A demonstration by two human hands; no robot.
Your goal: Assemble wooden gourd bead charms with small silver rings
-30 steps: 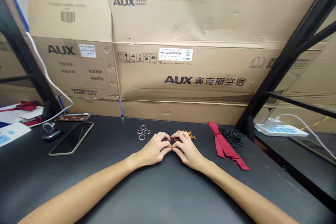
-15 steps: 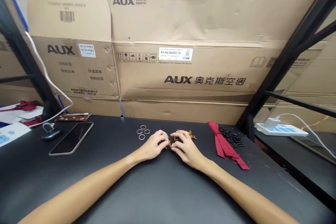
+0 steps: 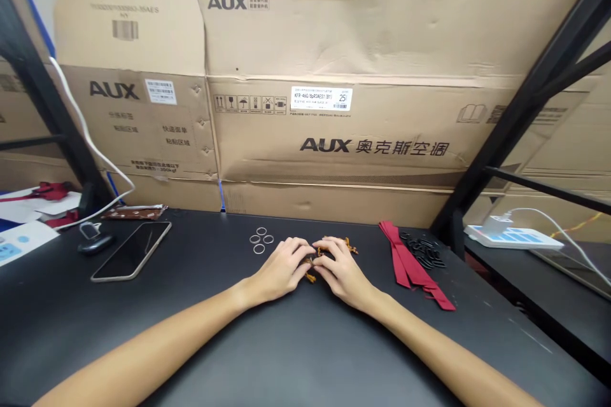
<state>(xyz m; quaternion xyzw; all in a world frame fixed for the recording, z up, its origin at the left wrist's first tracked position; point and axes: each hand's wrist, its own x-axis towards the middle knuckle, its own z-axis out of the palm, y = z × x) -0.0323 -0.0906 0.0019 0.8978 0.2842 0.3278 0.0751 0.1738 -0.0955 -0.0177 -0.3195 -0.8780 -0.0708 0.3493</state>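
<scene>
Close together at the middle of the table are my left hand [image 3: 286, 265] and my right hand [image 3: 341, 267], fingertips nearly touching. Both pinch a small orange-brown cord [image 3: 310, 278], whose end pokes out below the fingers. Most of what lies between the fingertips is hidden. Behind my right hand shows a little heap of orange-brown cords [image 3: 352, 247], partly covered by its fingers. Several thin silver rings [image 3: 258, 248] lie flat on the table just left of my left hand.
To the right lie red ribbon strips [image 3: 405, 261] and a pile of black buckle-like pieces [image 3: 424, 251]. At left are a phone [image 3: 131, 252], a dark key fob [image 3: 95, 243] and a brown wrapper [image 3: 136, 212]. Cardboard [image 3: 334, 127] walls the back; a power strip [image 3: 513, 236] is far right.
My left fingers have turned slightly and closed nearer to the right hand. The orange-brown cord end now shows lower, below the fingertips. The rings and ribbons stay put.
</scene>
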